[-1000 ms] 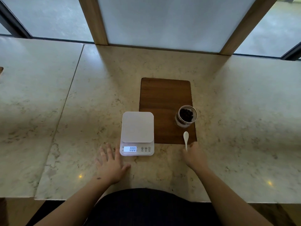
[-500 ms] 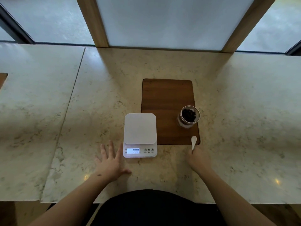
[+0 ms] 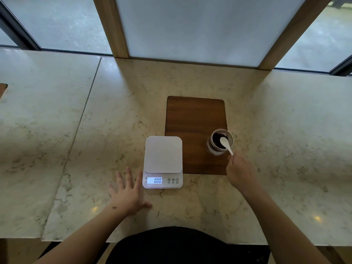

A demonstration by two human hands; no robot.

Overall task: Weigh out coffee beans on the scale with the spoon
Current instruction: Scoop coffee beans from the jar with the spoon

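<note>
A white digital scale [image 3: 162, 159] sits on the marble counter, its lit display reading 0.00 and its platform bare. To its right, a glass jar [image 3: 219, 142] of dark coffee beans stands on a brown wooden board [image 3: 194, 119]. My right hand [image 3: 241, 172] pinches the handle of a small white spoon [image 3: 225, 144], whose bowl hovers over the jar's open mouth. My left hand [image 3: 127, 195] lies flat on the counter just left of the scale's front corner, fingers spread and holding nothing.
The marble counter [image 3: 114, 115] runs wide to both sides, with a seam [image 3: 83, 115] at the left. Wooden window posts [image 3: 110, 25] and frosted panes stand behind it. A bit of another brown board [image 3: 2, 88] shows at the far left edge.
My right hand picked the spoon up from the board's front edge and carried it up over the jar. The left hand stayed flat by the scale.
</note>
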